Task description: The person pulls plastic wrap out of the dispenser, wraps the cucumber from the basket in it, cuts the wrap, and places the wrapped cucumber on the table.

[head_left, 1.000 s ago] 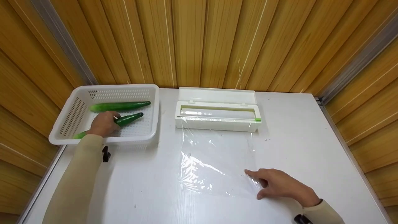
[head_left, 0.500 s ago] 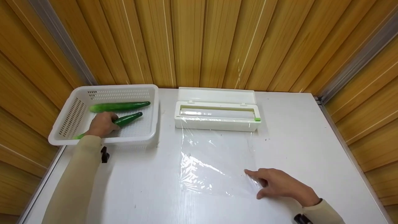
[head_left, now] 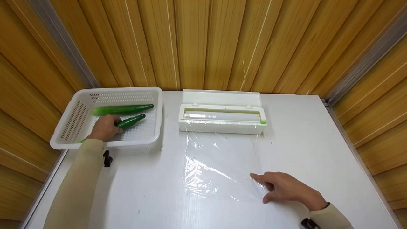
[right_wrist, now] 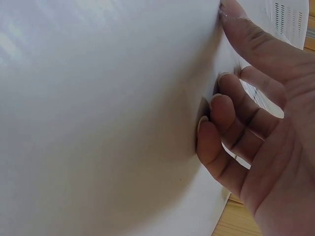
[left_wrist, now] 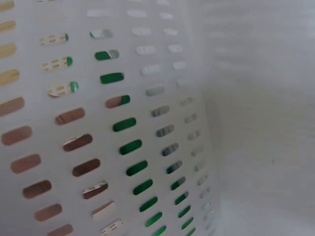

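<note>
In the head view my left hand (head_left: 104, 128) reaches into a white slotted plastic basket (head_left: 158, 111) and grips a green cucumber (head_left: 133, 121) around its middle. A second cucumber (head_left: 124, 109) lies behind it. Through the basket wall (left_wrist: 162, 59) in the left wrist view, bits of green and of my fingers show. At the near right corner of a sheet of clear cling film (head_left: 219, 165), my right hand (head_left: 287, 187) presses down with index finger stretched forward and thumb apart. In the right wrist view its fingertips (right_wrist: 209, 135) touch the white tabletop.
A white cling film dispenser (head_left: 222, 128) stands at the back middle, lid (head_left: 222, 98) up, a green slider (head_left: 263, 122) at its right end. The film runs from it across the table (head_left: 305, 143). Wood-patterned panels (head_left: 194, 44) enclose the back and sides.
My left hand and the cucumber it holds have shifted very slightly in the basket. The right hand stays in place on the film.
</note>
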